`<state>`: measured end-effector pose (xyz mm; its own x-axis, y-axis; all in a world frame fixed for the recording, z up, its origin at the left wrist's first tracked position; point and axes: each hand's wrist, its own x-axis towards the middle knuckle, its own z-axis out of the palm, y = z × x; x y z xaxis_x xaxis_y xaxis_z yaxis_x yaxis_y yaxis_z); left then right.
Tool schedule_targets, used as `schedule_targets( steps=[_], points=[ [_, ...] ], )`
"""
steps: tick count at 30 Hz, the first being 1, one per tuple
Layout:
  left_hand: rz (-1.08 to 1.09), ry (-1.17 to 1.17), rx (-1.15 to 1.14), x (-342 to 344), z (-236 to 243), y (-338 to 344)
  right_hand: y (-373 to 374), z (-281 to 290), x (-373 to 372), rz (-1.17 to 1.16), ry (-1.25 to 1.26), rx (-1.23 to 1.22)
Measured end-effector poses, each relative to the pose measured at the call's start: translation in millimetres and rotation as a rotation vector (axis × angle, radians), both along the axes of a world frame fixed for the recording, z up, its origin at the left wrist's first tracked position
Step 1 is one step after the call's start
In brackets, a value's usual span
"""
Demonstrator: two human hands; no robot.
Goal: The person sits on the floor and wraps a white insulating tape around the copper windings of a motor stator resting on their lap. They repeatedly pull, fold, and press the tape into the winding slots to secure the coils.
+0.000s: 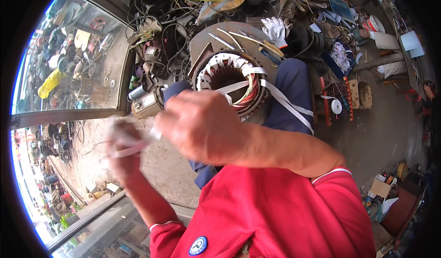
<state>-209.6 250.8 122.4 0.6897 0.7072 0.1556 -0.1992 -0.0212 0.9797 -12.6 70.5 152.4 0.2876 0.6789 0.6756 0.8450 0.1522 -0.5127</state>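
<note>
A motor stator [200, 80] lies on a round stand between my knees. White tape wraps much of its ring of windings, while red and pale wires show bare on the right side. My right hand [202, 125] is closed in front of the stator, with a bit of white strip at its fingertips. My left hand [124, 141], smeared by motion, is further left and closed round white cotton tape [131, 150], which runs across it toward the right hand. Another length of white tape [287, 103] trails from the stator over my right knee.
On the stand behind the stator lie thin sticks and tools [221, 41], near a white work glove [275, 30]. Tangled cables and motor parts [158, 51] crowd the far left. A tape roll [336, 106] sits right of my knee. A glass-paned frame [69, 115] stands left.
</note>
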Motion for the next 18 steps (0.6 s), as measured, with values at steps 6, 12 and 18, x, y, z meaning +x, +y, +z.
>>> schedule_targets(
  steps=[6, 12, 18],
  points=[
    [-0.160, 0.416, -0.073, 65.8, 7.6, -81.5, -5.3, 25.5, -47.8, 0.276, 0.110, 0.236],
    [0.568, -0.312, 0.364, 17.6, 69.4, 14.8, -31.1, -35.3, 22.1, -0.267, 0.030, -0.376],
    [0.178, -0.072, -0.053, 17.3, -0.3, -14.4, -9.8, -17.4, -3.6, -0.001, 0.059, -0.028]
  ],
)
